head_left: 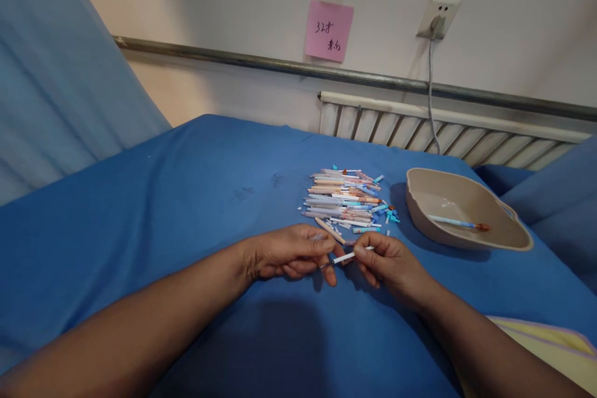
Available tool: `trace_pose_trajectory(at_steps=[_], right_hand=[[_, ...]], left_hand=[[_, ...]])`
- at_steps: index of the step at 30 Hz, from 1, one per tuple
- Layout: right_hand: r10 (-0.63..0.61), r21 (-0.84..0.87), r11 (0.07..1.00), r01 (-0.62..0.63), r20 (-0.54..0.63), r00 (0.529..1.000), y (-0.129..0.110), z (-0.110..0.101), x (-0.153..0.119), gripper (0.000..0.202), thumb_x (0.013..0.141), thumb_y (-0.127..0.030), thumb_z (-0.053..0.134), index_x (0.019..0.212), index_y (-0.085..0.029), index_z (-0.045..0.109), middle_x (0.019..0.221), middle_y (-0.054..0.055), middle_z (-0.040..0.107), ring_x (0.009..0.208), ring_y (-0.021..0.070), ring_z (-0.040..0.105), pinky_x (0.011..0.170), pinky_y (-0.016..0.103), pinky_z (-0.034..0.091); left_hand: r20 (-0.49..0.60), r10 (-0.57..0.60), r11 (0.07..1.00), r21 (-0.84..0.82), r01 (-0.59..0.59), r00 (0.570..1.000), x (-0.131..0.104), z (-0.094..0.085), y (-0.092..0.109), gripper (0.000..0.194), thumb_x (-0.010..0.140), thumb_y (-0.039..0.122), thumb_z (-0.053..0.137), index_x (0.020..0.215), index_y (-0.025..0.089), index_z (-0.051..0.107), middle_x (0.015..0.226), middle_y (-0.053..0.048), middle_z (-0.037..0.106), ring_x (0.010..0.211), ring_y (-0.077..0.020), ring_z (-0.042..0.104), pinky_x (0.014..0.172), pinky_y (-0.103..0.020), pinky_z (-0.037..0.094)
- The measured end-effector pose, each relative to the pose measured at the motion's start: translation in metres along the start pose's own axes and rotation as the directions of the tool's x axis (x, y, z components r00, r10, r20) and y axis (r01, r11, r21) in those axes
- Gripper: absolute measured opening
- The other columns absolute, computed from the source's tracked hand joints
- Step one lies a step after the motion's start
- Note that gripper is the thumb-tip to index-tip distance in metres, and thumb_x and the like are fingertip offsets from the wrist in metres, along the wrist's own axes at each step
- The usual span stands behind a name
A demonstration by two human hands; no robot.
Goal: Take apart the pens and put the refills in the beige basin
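A thin white pen refill (344, 258) with a dark, ridged left end is pinched between the thumb and fingers of my right hand (389, 264). The dark end reaches the fingers of my left hand (296, 252), which are curled with the thumb laid over them. Something pale and glossy shows at the top of the left hand, too small to name. Just beyond both hands lies a pile of pens (342, 199) and pen parts, in grey, peach, white and blue. A peach pen barrel (329, 230) lies slanted at the pile's near edge, close to my left fingers.
To the right of the pile stands a beige basin (466, 242) holding a blue and white pen (454, 221) with a brown end. Small blue pieces (390, 214) lie between pile and basin. A blue sheet (209, 186) covers the surface. Yellow cloth (550, 348) lies at lower right.
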State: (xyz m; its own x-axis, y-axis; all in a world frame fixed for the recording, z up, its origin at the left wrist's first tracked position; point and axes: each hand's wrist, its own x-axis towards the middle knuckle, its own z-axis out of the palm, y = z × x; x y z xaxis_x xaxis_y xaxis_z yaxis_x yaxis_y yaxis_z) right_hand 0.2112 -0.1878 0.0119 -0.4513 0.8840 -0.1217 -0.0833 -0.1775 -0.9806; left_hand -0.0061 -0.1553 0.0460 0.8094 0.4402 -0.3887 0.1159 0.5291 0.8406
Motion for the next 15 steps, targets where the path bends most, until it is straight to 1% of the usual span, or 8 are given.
trace_pose_trajectory(at_steps=[2, 4, 7, 10, 15], right_hand=[[-0.015, 0.04, 0.999, 0.016, -0.024, 1.0, 0.002, -0.001, 0.001, 0.033, 0.077, -0.047, 0.064, 0.072, -0.017, 0.053, 0.052, -0.006, 0.051, 0.039, 0.0053, 0.04, 0.038, 0.018, 0.029], [-0.043, 0.07, 0.996, 0.048, -0.076, 0.996, 0.002, -0.002, 0.003, 0.032, 0.077, -0.046, 0.064, 0.072, -0.017, 0.053, 0.053, -0.006, 0.052, 0.039, 0.0056, 0.039, 0.039, 0.018, 0.028], [-0.099, 0.089, 0.99, 0.114, -0.16, 0.982, 0.001, -0.004, 0.005, 0.029, 0.079, -0.044, 0.063, 0.073, -0.017, 0.053, 0.051, -0.006, 0.051, 0.04, 0.0057, 0.038, 0.041, 0.019, 0.028], [-0.136, 0.08, 0.984, 0.158, -0.223, 0.965, -0.001, -0.008, 0.006, 0.029, 0.078, -0.045, 0.063, 0.072, -0.018, 0.052, 0.05, -0.006, 0.05, 0.041, 0.0061, 0.039, 0.043, 0.019, 0.03], [-0.166, 0.001, 0.985, 0.173, -0.263, 0.95, -0.002, -0.013, 0.008, 0.031, 0.076, -0.047, 0.064, 0.071, -0.018, 0.053, 0.048, -0.006, 0.051, 0.042, 0.0076, 0.041, 0.046, 0.021, 0.034]], left_hand=[[-0.019, 0.025, 0.998, -0.061, -0.026, 1.0, 0.001, -0.002, 0.001, 0.05, 0.08, 0.058, 0.053, 0.101, 0.013, 0.058, 0.07, -0.005, 0.063, 0.035, -0.0014, 0.018, 0.033, -0.017, 0.01], [-0.048, 0.036, 0.988, -0.149, -0.043, 0.998, 0.002, -0.004, 0.001, 0.05, 0.082, 0.059, 0.046, 0.098, 0.013, 0.058, 0.068, -0.004, 0.059, 0.037, -0.0026, 0.022, 0.034, -0.017, 0.011], [-0.09, 0.018, 0.972, -0.231, -0.038, 0.996, 0.003, -0.006, 0.002, 0.038, 0.083, 0.05, 0.047, 0.089, 0.014, 0.057, 0.066, -0.002, 0.054, 0.04, -0.0043, 0.026, 0.035, -0.017, 0.013], [-0.132, 0.009, 0.975, -0.219, -0.038, 0.991, 0.003, -0.006, 0.004, 0.026, 0.082, 0.04, 0.051, 0.083, 0.014, 0.055, 0.063, 0.0, 0.05, 0.042, -0.0049, 0.026, 0.037, -0.018, 0.015], [-0.203, 0.102, 0.99, -0.075, -0.119, 0.974, 0.002, -0.005, 0.008, 0.023, 0.081, 0.035, 0.053, 0.079, 0.012, 0.057, 0.064, -0.001, 0.049, 0.046, -0.0058, 0.03, 0.039, -0.018, 0.018]])
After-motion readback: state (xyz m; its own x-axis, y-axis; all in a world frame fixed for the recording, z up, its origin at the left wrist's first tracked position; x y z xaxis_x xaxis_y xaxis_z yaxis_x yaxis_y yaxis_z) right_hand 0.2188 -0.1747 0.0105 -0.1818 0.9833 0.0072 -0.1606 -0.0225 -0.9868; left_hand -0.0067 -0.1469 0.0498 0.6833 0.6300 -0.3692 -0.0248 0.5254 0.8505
